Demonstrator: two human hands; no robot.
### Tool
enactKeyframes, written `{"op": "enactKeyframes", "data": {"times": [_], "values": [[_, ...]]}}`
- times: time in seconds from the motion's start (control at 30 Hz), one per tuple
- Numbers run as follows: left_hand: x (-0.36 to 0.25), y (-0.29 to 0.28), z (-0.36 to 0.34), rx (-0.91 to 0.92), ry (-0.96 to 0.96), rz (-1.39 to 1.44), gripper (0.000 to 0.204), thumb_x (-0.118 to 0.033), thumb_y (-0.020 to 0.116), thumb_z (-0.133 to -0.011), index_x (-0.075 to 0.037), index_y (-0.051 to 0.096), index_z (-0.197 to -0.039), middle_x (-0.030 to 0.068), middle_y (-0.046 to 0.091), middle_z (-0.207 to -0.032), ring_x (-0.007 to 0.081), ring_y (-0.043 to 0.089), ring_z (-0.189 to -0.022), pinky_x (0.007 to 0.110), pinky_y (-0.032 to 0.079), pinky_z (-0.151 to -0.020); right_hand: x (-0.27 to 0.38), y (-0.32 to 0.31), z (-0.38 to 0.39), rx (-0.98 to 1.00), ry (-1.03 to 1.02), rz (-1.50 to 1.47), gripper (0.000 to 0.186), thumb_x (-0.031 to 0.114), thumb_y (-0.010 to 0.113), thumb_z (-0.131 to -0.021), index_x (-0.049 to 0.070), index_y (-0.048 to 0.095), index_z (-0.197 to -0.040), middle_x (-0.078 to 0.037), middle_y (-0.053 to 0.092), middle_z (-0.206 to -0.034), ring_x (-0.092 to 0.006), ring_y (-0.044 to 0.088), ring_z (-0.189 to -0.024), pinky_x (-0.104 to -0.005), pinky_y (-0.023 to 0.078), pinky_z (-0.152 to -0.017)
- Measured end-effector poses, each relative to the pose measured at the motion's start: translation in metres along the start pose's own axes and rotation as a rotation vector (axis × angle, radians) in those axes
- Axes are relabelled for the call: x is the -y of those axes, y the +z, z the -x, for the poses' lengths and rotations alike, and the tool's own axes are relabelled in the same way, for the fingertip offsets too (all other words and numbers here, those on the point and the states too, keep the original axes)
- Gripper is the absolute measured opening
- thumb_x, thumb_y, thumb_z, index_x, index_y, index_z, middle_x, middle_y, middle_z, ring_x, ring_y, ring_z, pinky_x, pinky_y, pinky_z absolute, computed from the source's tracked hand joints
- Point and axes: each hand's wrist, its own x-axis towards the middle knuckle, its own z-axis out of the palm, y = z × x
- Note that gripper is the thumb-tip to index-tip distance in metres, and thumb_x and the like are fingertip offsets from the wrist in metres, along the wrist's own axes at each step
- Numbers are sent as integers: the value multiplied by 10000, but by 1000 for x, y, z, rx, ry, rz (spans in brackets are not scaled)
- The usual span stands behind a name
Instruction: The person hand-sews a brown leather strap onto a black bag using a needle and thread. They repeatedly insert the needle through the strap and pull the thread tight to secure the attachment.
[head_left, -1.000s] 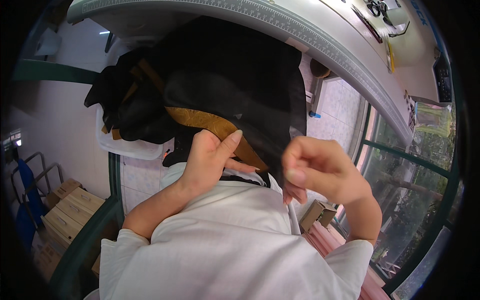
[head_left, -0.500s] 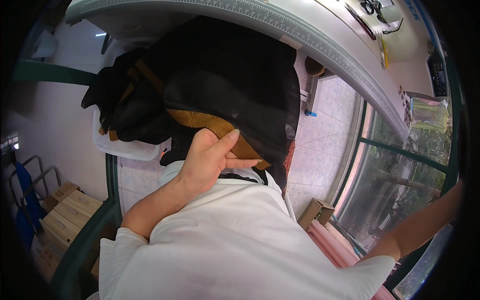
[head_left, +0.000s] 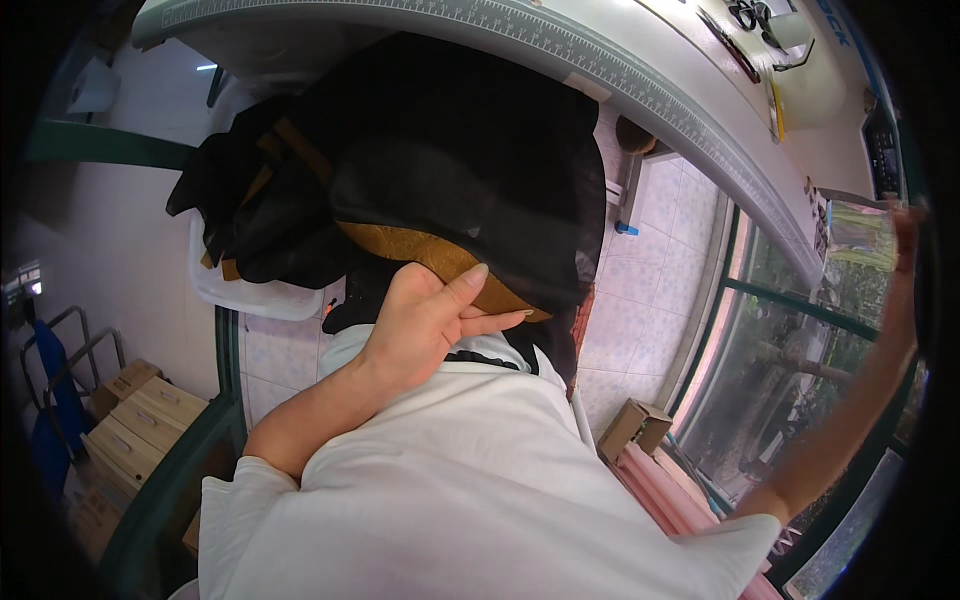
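Gold-edged black cloth (head_left: 470, 140) stays before our waist, our left hand (head_left: 422, 315) pinching its gold band (head_left: 385, 240); our blurred right hand (head_left: 906, 225) has reappeared far right, fingers unclear. The band runs diagonally, tapering lower right.

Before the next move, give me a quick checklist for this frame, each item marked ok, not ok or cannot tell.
1. Left hand holding the gold band: ok, thumb on top.
2. Right hand at the band: not ok, it is out at the picture's right edge.
3. Right hand empty: cannot tell, it is blurred and dim.
4. Black cloth clear of the plastic bin: not ok, it covers part of the bin in this view.
5. Band's underside smooth: cannot tell, it is hidden.
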Motion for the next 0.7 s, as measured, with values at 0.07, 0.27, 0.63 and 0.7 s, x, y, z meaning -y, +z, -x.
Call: {"op": "enactKeyframes", "data": {"times": [0.07,0.27,0.63,0.7], "values": [[2,0,4,2,63,-16,291,-108,448,-1070,136,581,-1156,190,638,-1253,288,677,-1107,521,556,-1004,63,90,67,122,236,-420,232,283,653,-990,56,688,-953,-61,660,-799,-130,662,-670,-248,561,-609],[-4,3,8,-22,20,-13,255,-116,493,-1058,78,644,-989,137,686,-1069,238,702,-1017,479,579,-968,188,169,200,738,403,-1016,47,-20,659,-932,-42,619,-943,-68,693,-778,-80,652,-646,-217,521,-571],[-13,19,11,-15,98,-50,276,-121,499,-1058,87,663,-978,144,707,-1019,239,711,-1002,467,591,-948,188,207,217,632,340,-956,52,-13,662,-918,-28,614,-903,-55,663,-645,-60,595,-532,-202,426,-478],[-13,18,12,1,99,-53,282,-120,499,-1058,91,667,-976,150,711,-1017,243,711,-1005,469,591,-949,188,207,218,633,352,-950,53,-12,664,-915,-28,614,-901,-54,661,-641,-59,595,-531,-202,424,-476]]}}
